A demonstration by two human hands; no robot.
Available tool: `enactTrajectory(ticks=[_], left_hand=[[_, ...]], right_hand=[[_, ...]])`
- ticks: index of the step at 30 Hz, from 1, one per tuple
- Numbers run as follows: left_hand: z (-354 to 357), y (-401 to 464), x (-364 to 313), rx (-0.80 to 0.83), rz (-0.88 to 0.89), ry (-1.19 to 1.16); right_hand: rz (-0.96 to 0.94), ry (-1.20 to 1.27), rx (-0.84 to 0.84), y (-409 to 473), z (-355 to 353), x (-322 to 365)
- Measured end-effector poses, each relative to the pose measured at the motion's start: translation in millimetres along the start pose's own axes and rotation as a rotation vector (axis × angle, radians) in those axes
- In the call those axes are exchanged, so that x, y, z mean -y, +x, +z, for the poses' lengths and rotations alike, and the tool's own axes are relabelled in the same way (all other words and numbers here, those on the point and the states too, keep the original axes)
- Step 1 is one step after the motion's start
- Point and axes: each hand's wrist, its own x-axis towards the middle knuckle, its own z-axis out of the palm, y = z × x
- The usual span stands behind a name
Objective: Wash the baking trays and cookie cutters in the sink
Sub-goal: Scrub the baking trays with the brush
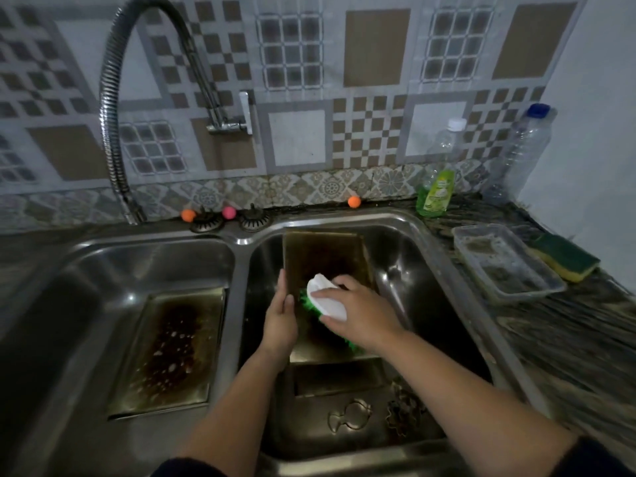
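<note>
A dark, stained baking tray [323, 256] leans tilted in the right basin of the steel sink [242, 241]. My left hand [280, 321] holds its left edge. My right hand [361, 313] grips a white brush with green bristles [327, 299] and presses it onto the tray. A second burnt tray [172, 346] lies flat in the left basin with suds on it. Metal cookie cutters, one fish-shaped [349, 414] and a scalloped one [402, 413], lie on the floor of the right basin near me.
A flexible steel faucet [112, 108] arches over the left basin. On the counter at right stand a green dish soap bottle [435, 192], two clear plastic bottles [523, 149], a soapy clear plastic tray [506, 263] and a green-yellow sponge [564, 258].
</note>
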Motion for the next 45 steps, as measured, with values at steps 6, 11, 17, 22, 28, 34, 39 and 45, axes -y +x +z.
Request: enactTrajectory(ticks=[6,11,17,22,28,34,39,45], left_hand=[[7.7,-2.7,-32.4,0.071,0.119,-0.161],[-3.4,13.6,-53.7,-0.037,0.146,-0.232],[-1.8,8.6,-55.6,0.016,0.166,-0.220],[10.8,8.8,-59.9,0.010,0.216,-0.205],[-8.1,14.8,-63.9,-0.109,0.256,-0.129],[9.0,6.8,-62.6,-0.071,0.276,-0.010],[10.1,14.9,-69.4,-0.143,0.278,-0.001],[7.5,16.3,-73.6,-0.184,0.297,0.088]], right_hand=[[0.018,-0.071,-0.269,78.3,-62.3,30.4],[-0.185,-0.079,-0.139,13.2,-26.5,44.6],[-0.083,-0.086,-0.270,20.8,-45.7,32.9],[0.064,-0.167,-0.305,66.8,-109.2,24.5],[-0.012,-0.133,-0.089,-24.4,-37.0,24.4],[0.229,-0.165,-0.342,59.7,-125.7,13.8],[0.246,-0.193,-0.189,36.8,-109.1,4.0],[0.234,-0.144,-0.001,1.0,-72.9,1.5]])
